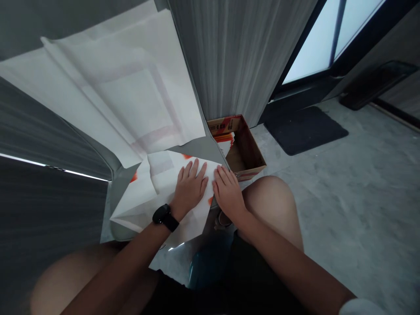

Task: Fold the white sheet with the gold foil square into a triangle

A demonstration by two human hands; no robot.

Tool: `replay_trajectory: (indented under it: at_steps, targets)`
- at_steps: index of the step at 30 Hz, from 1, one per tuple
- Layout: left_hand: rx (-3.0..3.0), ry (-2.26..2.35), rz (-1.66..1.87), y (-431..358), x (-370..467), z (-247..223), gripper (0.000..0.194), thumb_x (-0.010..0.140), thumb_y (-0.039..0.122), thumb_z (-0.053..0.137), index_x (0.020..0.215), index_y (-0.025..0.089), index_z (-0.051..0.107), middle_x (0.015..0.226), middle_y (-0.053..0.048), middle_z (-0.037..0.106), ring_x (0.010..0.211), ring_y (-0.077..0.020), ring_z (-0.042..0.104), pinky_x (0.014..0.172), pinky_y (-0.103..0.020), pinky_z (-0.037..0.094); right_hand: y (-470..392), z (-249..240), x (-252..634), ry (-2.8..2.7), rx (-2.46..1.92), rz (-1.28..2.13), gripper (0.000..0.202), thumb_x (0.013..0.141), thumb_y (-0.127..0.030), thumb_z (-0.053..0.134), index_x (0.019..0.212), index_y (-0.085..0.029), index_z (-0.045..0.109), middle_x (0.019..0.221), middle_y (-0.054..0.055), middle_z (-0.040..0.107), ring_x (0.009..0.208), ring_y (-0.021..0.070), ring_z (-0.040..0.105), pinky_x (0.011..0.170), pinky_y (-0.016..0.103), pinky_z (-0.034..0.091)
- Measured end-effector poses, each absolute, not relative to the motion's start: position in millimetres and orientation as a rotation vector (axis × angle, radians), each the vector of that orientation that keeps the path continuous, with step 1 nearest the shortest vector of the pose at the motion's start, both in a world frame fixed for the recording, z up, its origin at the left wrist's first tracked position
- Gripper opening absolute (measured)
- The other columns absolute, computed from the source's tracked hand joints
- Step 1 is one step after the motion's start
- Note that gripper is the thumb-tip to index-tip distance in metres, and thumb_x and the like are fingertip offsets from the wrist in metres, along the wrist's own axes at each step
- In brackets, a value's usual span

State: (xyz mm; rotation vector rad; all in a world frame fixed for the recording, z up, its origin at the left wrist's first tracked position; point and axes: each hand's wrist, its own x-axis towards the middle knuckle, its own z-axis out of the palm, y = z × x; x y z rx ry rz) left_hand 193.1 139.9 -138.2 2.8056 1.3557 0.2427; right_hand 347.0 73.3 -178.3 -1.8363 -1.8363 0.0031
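Observation:
A partly folded sheet of white paper (pixel 167 191) with orange-red marks near its edges lies on a grey surface that looks like a seat (pixel 203 150). Fingers spread, my left hand (pixel 190 183) rests flat on the middle of this paper; a black watch is on that wrist. At the paper's right corner, my right hand (pixel 227 189) lies with its fingers stretched out close together, touching the edge. Its thumb is partly hidden. Behind them, larger white sheets (pixel 134 105) with a faint purplish band lean up against the backrest.
An open cardboard box (pixel 251 148) stands on the floor to the right, with several orange-and-white folded pieces (pixel 226 142) inside. A dark mat (pixel 305 129) lies beyond it near a bright glass door (pixel 315 39). Grey panelled walls stand behind and at left. My knees flank the seat.

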Motion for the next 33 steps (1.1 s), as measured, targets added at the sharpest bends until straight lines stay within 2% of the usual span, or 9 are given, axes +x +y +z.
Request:
replay_trajectory:
  at_steps: [13,18,28,33]
  targets:
    - [2.78,1.346,0.272,140,192,-144,0.058,0.111,0.04,0.027,0.163,0.019,0.042,0.17,-0.017,0.038,0.156,-0.0391,0.037,0.124,-0.062,0.033,73,-177,355,-1.826,-1.805,0.077,0.049,0.109,-0.029,0.038,0.146,-0.007,0.062,0.156,0.017,0.057,0.149,0.0278,0.05,0.127,0.048,0.04]
    - [2.767,1.368,0.264,139,193,-143,0.057,0.111,0.04,0.028,0.163,0.019,0.043,0.17,-0.016,0.038,0.156,-0.0382,0.037,0.125,-0.06,0.032,81,-175,365,-1.723,-1.865,0.08,0.048,0.107,-0.024,0.037,0.142,-0.007,0.066,0.149,0.018,0.063,0.145,0.0291,0.052,0.122,0.05,0.043]
    - [2.754,1.373,0.257,139,193,-145,0.058,0.11,0.038,0.028,0.164,0.019,0.042,0.171,-0.015,0.036,0.158,-0.0375,0.035,0.126,-0.06,0.031,84,-176,362,-1.691,-1.921,0.024,0.048,0.104,-0.024,0.039,0.143,-0.014,0.064,0.145,0.018,0.064,0.136,0.0311,0.053,0.113,0.049,0.045]
    - [2.756,1.369,0.261,139,193,-143,0.058,0.111,0.038,0.029,0.163,0.019,0.042,0.171,-0.015,0.037,0.157,-0.0378,0.035,0.126,-0.06,0.03,85,-172,362,-1.723,-1.942,0.001,0.046,0.103,-0.024,0.041,0.138,-0.011,0.067,0.142,0.018,0.065,0.132,0.032,0.054,0.109,0.048,0.047]
